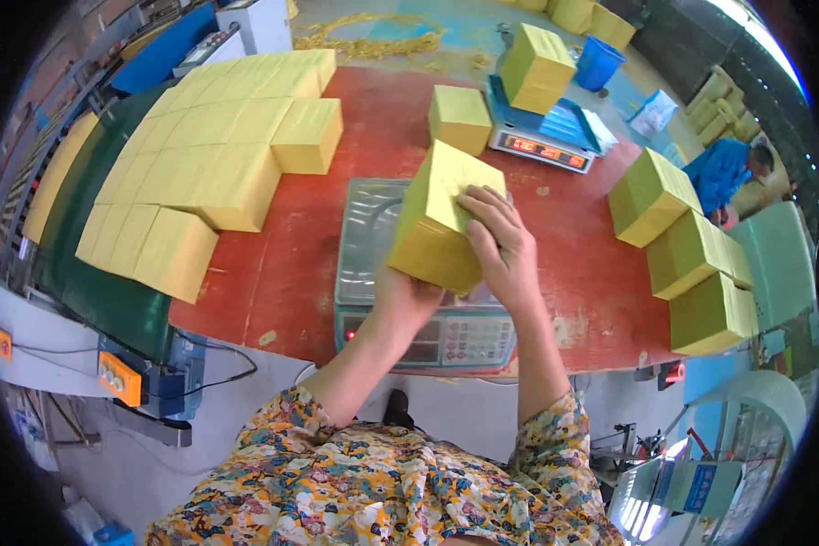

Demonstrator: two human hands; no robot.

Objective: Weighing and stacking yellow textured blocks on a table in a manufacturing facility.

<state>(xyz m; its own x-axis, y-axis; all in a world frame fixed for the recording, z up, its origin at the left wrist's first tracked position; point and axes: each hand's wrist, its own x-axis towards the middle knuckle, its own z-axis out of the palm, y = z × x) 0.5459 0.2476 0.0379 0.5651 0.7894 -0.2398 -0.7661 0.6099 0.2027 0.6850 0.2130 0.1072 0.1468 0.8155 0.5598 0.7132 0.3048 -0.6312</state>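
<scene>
A thick block of yellow paper (441,214) is held tilted between my hands, above the near scale (362,273). My left hand (408,296) supports it from below, its fingers mostly hidden under the block. Pressed against the block's right side and top is my right hand (502,238), fingers bent over the edge. The scale's clear-topped plate is partly covered by the block, and its keypad (476,342) faces me. Just beyond stands another yellow paper block (460,118), beside a second scale (548,136) that carries one more block (536,65).
Rows of yellow paper blocks (200,127) cover the left of the red table (282,246), reaching onto a green conveyor belt (64,246). Several more blocks (696,255) are piled at the right edge. Past them a person in blue (723,177) bends down. A blue bin (599,64) stands on the floor.
</scene>
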